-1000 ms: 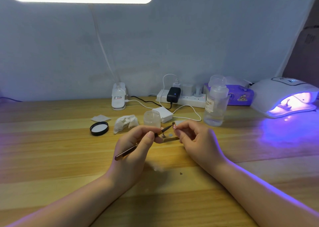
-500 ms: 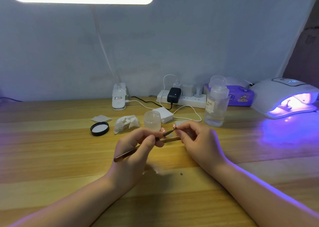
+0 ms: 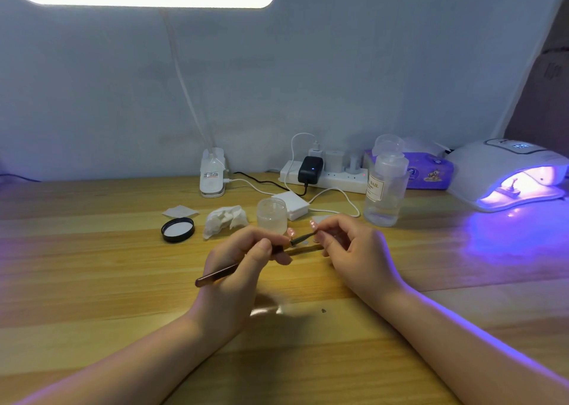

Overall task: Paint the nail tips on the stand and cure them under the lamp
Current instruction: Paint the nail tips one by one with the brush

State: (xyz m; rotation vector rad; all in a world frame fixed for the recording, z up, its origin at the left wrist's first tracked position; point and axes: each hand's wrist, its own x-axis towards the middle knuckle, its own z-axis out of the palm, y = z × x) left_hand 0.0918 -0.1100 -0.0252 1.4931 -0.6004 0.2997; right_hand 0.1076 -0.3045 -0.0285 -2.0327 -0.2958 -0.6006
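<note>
My left hand point(image 3: 237, 269) grips a thin rose-gold brush point(image 3: 215, 276) like a pen, its dark tip reaching right to my other hand. My right hand point(image 3: 351, 250) pinches a small pink nail tip point(image 3: 314, 225) at the brush tip. A second pink nail tip point(image 3: 290, 232) stands on a low stand point(image 3: 303, 250) that lies on the table between my hands, mostly hidden by my fingers. At the far right the white curing lamp point(image 3: 505, 170) glows violet, with another small stand point(image 3: 509, 189) inside it.
Behind my hands stand a frosted open jar point(image 3: 271, 210), its black lid point(image 3: 178, 229), a crumpled tissue point(image 3: 224, 219), cotton pads point(image 3: 292, 204) and a clear pump bottle point(image 3: 383, 189). A power strip point(image 3: 326, 175) with cables runs along the wall. A desk-lamp base point(image 3: 211, 173) stands at the back.
Both hands have drifted slightly right and down together, keeping brush tip and nail tip in contact. Nothing was picked up or let go.
</note>
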